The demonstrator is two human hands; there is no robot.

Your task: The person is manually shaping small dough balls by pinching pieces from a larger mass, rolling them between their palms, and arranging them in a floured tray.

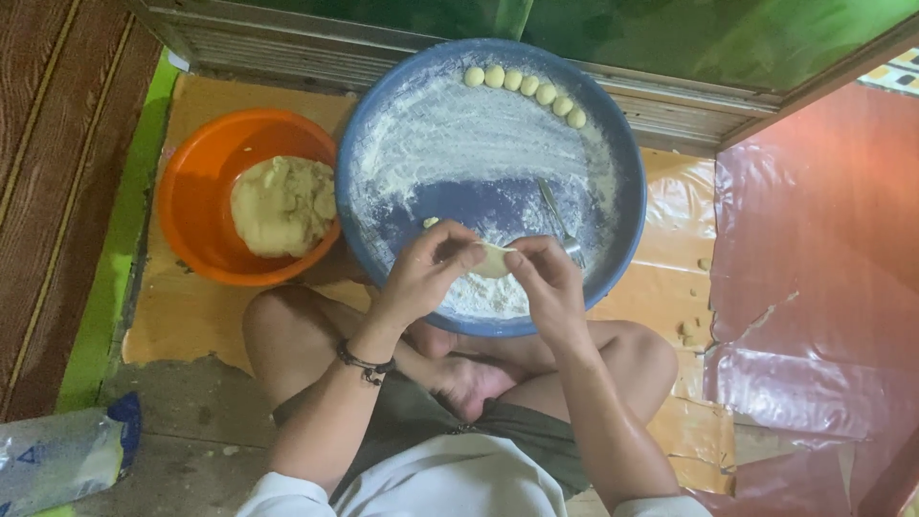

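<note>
Person sat cross-legged on the floor, both hands raised over the near edge of a big blue tray [613,144]. The left hand [426,273] and right hand [546,278] met on a small flattened piece of dough [495,259], fingers of each hand pinched shut on its opposite edges, the piece held in the air just above the tray. A dark cord bracelet [365,364] sat on the left wrist.

The tray was dusted with white flour [459,134], thicker toward the far side and bare blue in the middle. Seven small dough balls [529,84] lay in a curved row along the far rim, touching or nearly touching each other. A metal utensil [560,222], probably a fork, lay in the tray just beyond the right hand; its head was partly hidden by the fingers.

Left of the tray, touching its rim, stood an orange bowl [191,191] holding a large lump of dough [282,205]. A few dough crumbs [687,333] lay on the brown mat right of the tray. A plastic bag [57,458] lay at lower left.
</note>
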